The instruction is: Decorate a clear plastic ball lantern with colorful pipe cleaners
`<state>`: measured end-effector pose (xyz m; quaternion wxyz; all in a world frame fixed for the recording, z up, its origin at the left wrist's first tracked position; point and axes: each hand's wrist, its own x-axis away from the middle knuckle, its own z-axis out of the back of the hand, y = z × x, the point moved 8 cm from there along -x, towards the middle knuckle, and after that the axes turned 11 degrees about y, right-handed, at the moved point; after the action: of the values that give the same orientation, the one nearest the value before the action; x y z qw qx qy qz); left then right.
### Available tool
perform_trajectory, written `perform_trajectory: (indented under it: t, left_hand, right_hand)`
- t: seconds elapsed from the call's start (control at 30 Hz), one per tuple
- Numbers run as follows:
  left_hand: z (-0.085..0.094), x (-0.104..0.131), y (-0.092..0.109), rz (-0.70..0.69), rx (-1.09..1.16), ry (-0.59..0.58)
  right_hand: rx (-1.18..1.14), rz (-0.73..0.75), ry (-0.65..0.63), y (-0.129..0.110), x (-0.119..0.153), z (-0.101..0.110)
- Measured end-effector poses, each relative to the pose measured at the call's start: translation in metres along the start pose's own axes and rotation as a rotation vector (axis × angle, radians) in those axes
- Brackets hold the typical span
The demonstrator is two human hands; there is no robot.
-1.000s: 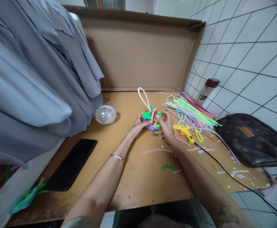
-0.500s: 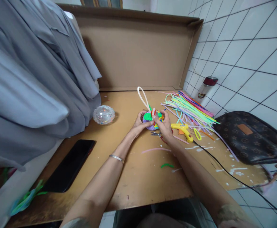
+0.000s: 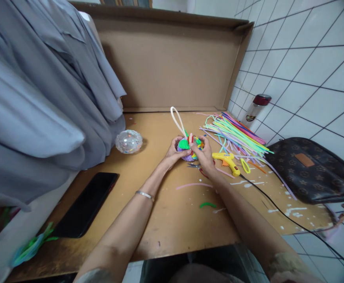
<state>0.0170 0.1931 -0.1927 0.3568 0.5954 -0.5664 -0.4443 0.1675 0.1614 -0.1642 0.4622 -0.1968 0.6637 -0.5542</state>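
Between my two hands is a small colourful pipe cleaner craft (image 3: 184, 145), with green, purple, red, yellow and blue parts. A tall white loop (image 3: 174, 118) rises from its far side. My left hand (image 3: 173, 152) grips the left side, thumb across the front. On the right side, my right hand (image 3: 204, 155) is closed around it, its thumb pressed at the red and pink pieces in the middle. My fingers hide much of the craft. Just below it lie small scissors (image 3: 193, 165), their handles partly covered by my right hand.
A yellow glue gun (image 3: 227, 162) trails its black cord rightward. Beyond it lie a heap of pipe cleaners (image 3: 237, 135), a bottle (image 3: 256, 108) and a brown bag (image 3: 316, 171). Leftward are a clear round bowl (image 3: 129, 142), a phone (image 3: 86, 204) and grey cloth (image 3: 48, 94). Cardboard (image 3: 172, 65) stands behind.
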Motion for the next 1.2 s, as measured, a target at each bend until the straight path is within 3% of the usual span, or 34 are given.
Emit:
perform_trajectory:
  t: [0.2, 1.2]
  left_hand:
    - [-0.0037, 0.0018, 0.0022, 0.028, 0.039, -0.057]
    - [-0.0015, 0.0013, 0.0045, -0.059, -0.107, -0.03]
  right_hand:
    - [0.016, -0.019, -0.017, -0.0029, 0.0018, -0.0008]
    - [-0.009, -0.038, -0.045, -0.0048, 0.0041, -0.0021]
